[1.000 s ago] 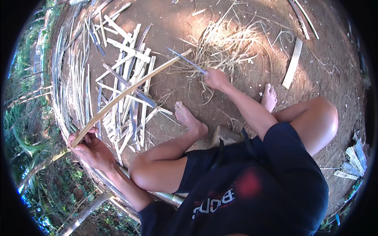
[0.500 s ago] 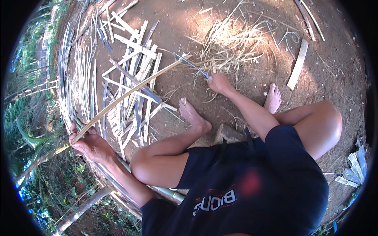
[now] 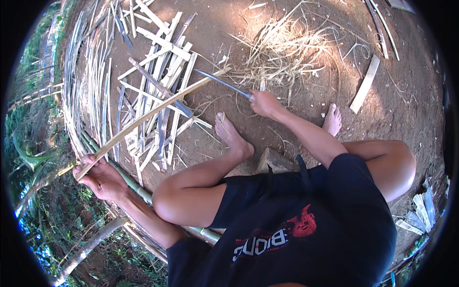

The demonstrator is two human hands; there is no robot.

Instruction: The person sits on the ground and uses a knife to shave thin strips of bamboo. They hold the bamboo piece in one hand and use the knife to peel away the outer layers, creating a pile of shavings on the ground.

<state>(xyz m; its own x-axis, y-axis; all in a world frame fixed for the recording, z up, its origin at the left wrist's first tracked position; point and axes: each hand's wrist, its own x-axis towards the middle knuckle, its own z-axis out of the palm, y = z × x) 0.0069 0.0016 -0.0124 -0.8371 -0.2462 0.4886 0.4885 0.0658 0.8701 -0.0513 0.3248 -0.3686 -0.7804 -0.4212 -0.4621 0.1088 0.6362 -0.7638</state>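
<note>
Person seated on bare earth ground (image 3: 296, 28), knees drawn up. Left hand (image 3: 98, 176) closed round near end of a long bamboo strip (image 3: 143, 122), which runs diagonally up and away over the scattered slats. Right hand (image 3: 263, 103) closed on handle of a long knife (image 3: 222, 82); blade tip meets far end of strip, close to the pile of pale shavings (image 3: 287, 45).

Judgement on method: the work looks like shaving or splitting the strip at its far end. Done well, strip stays taut and straight between both hands, blade held at shallow angle w/ edge directed away from body, strokes short and controlled. Left foot (image 3: 232, 136) lies near the blade's line, so strokes should clear it.

Other items: cut slats (image 3: 162, 62) heaped just left of the strip; flat offcut (image 3: 364, 90) lying well apart at right; green bamboo poles (image 3: 122, 177) beside the left hand.

Not verifiable: exact blade contact, whether on or in the strip; handle hidden inside fist; left thumb position unclear; lens bends edges, frame rim cuts off poles and debris
</note>
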